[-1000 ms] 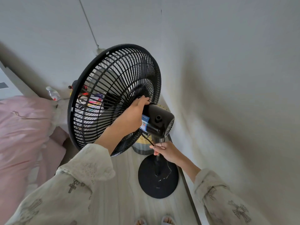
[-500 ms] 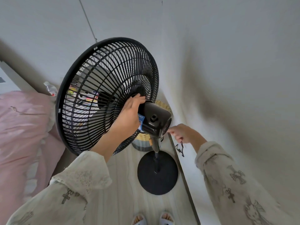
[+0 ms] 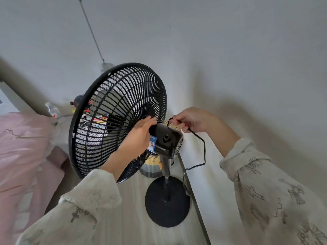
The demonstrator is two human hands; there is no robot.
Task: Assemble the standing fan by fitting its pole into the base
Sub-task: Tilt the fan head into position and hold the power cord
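1. Upright in the corner, the black standing fan has its pole (image 3: 166, 171) seated in the middle of the round black base (image 3: 167, 202), which lies flat on the pale wood-look floor (image 3: 127, 218) just beside the wall.
2. Its grille (image 3: 116, 121) tilts up and to the left; the glossy motor housing (image 3: 167, 140) sits behind it, with a blue sticker on its left side.
3. The left hand (image 3: 139, 137) lies against the join of grille and motor housing, fingers straight and close together, fingertips on the grille wires; the thumb is hidden.
4. The right hand (image 3: 192, 119) is raised just right of the motor housing, fingers curled, pinching the black power cord (image 3: 203, 149).
5. From that pinch the power cord loops down along the wall and reaches the floor beside the base.
6. A yellow and grey woven basket (image 3: 150, 167) stands behind the pole, partly covered by the grille.
7. At the left lie pink bedding (image 3: 23, 147) and a clear plastic bottle (image 3: 52, 110).
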